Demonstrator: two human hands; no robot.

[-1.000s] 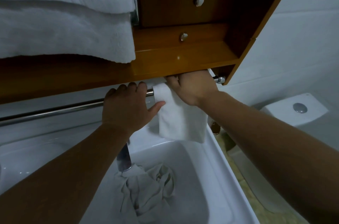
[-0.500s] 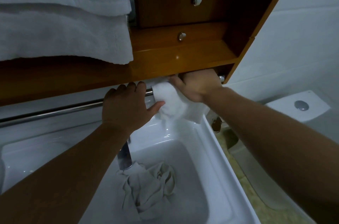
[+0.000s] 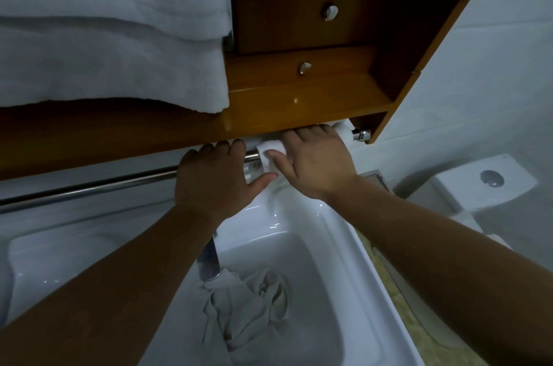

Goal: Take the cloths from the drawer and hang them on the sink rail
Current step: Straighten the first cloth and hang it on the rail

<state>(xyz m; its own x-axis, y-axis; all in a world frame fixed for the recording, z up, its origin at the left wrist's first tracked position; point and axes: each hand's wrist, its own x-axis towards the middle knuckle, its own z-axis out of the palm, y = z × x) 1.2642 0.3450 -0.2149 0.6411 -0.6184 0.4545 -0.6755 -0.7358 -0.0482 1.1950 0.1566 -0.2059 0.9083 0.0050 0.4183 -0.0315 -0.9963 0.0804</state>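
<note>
The white cloth (image 3: 270, 153) is bunched on the sink rail (image 3: 98, 186) near its right end, under the wooden cabinet (image 3: 299, 108); the right hand (image 3: 317, 162) lies over it with fingers spread and fairly straight, thumb pressed on the cloth's near fold, fingertips reaching past the rail beneath the cabinet's edge; the left hand (image 3: 209, 177) sits just left of the cloth, its fingers hooked over the rail and its thumb stretched right to touch the cloth's lower edge; a small piece of cloth also shows past the right hand beside the rail's chrome end cap (image 3: 360, 135). 1 second ago the cloth hung down long in front of the basin from the right hand's pinch; half a second ago it was drawn up into a wad; now it is gathered tight on the bar and the right hand has flattened over it, while the left hand has kept its place on the rail. Below, the white sink (image 3: 344, 246) holds 1 crumpled grey cloth (image 3: 248, 311) in its basin beside the chrome tap (image 3: 208, 264); folded white towels (image 3: 110, 45) lie on the shelf at far left; 2 drawers with metal knobs (image 3: 329, 11) sit in the cabinet; a white toilet cistern (image 3: 490, 183) stands at right against the pale tiled wall.
</note>
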